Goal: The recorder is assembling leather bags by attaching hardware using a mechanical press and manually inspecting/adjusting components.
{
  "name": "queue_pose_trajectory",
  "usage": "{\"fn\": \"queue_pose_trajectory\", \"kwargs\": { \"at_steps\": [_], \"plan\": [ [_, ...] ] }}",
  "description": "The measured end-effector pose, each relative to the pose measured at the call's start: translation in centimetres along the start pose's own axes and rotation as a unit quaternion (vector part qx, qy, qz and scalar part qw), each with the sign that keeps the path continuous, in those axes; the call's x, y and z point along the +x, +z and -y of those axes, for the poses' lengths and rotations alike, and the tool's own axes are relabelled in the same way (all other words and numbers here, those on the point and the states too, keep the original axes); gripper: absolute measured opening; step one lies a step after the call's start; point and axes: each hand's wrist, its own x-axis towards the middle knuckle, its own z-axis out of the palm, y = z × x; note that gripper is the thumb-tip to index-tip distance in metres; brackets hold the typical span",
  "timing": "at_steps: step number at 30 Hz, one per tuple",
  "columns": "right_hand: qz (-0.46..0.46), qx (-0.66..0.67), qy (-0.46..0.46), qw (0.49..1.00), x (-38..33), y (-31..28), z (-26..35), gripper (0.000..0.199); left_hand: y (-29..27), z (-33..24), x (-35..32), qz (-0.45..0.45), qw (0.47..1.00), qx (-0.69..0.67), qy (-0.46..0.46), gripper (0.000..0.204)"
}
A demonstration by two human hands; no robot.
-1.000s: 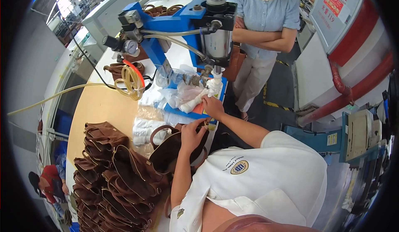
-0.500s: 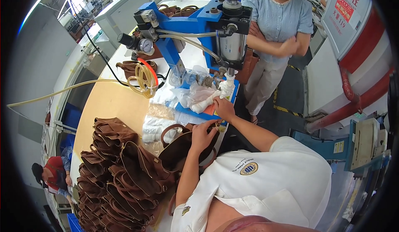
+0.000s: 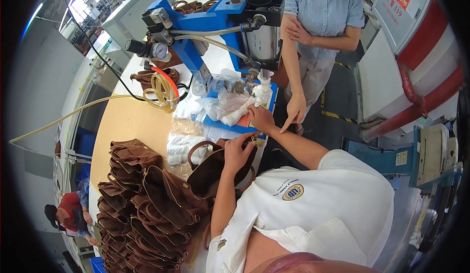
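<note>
My left hand is closed on the upper edge of a brown handbag, with a small gold-coloured metal piece at its fingertips. The bag's mouth gapes, and a looped handle stands up at its far side. My right hand is at the front edge of the blue press, close to a white wrapped part; its fingertips are partly hidden. Under the press's cylinder, white wrapping surrounds the lower rod. Crumpled clear plastic lies on the base.
Many brown bags are piled at the left on the table. White plastic-wrapped packets lie beside the press. A coiled yellow hose hangs near a pressure gauge. A co-worker stands across, one arm reaching down near my right forearm.
The co-worker has unfolded one arm and lowered it, finger pointing down near my right wrist. The view has shifted slightly; my hands stay at the bag and press.
</note>
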Motion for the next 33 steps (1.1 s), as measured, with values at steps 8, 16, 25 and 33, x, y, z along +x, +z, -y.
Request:
{"fn": "queue_pose_trajectory", "kwargs": {
  "at_steps": [8,16,25,33],
  "plan": [
    [-0.012,0.013,-0.003,1.000,-0.5,0.3,0.0,0.015,0.0,-0.1,-0.4,0.011,1.000,0.006,-0.011,0.027],
    [-0.019,0.000,-0.016,1.000,-0.2,0.6,-0.6,0.016,-0.2,-0.6,0.0,-0.002,1.000,0.018,0.013,0.026],
    [0.017,0.006,-0.006,1.000,-0.2,0.4,-0.6,0.015,-0.1,-0.8,0.0,0.031,0.999,0.013,-0.027,0.025],
    [0.132,-0.074,-0.258,0.954,0.3,-1.2,-2.1,0.019,1.2,-0.8,-0.2,0.028,0.995,0.089,0.035,0.024]
  ]
}}
